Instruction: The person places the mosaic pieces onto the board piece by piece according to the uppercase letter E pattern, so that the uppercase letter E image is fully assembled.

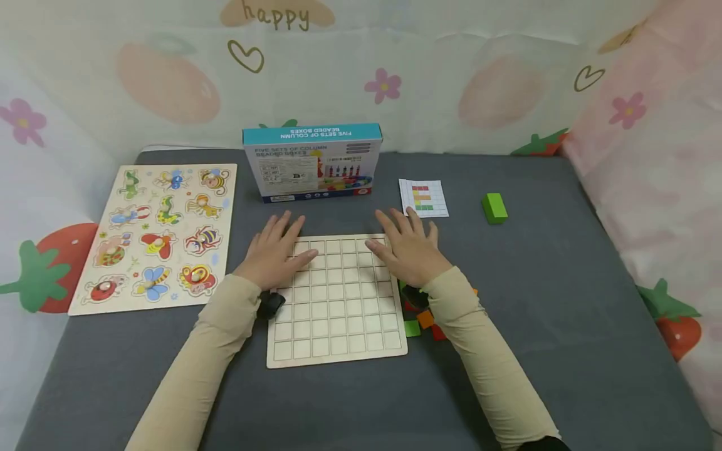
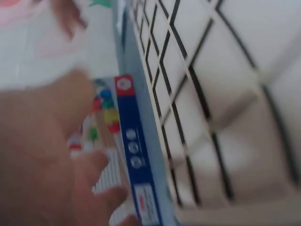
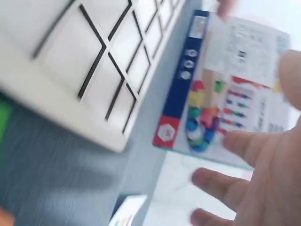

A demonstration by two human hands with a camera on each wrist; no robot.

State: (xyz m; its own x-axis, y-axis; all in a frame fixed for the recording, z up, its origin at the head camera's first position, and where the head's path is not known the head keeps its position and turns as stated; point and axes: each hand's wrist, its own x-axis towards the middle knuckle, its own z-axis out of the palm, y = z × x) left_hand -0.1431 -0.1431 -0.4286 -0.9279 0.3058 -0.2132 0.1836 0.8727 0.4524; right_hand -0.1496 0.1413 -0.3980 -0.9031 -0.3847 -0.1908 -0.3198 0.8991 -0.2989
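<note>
A pale wooden grid board (image 1: 336, 300) lies on the grey table, its square cells showing bare wood. My left hand (image 1: 276, 250) is over the board's far left corner, fingers spread and holding nothing. Across from it, my right hand (image 1: 410, 250) spreads its fingers over the far right corner, also holding nothing. Green, orange and red blocks (image 1: 425, 319) lie beside the board's right edge, partly hidden under my right wrist. Past the right fingertips is a small printed card (image 1: 431, 207) with red, orange and green rows. Both wrist views show the grid close up.
A boxed bead set (image 1: 316, 169) stands at the back of the table. To the left lies an insect knob puzzle (image 1: 130, 232). A green block (image 1: 494, 208) sits alone at the back right. A printed curtain (image 1: 429, 37) hangs behind the table.
</note>
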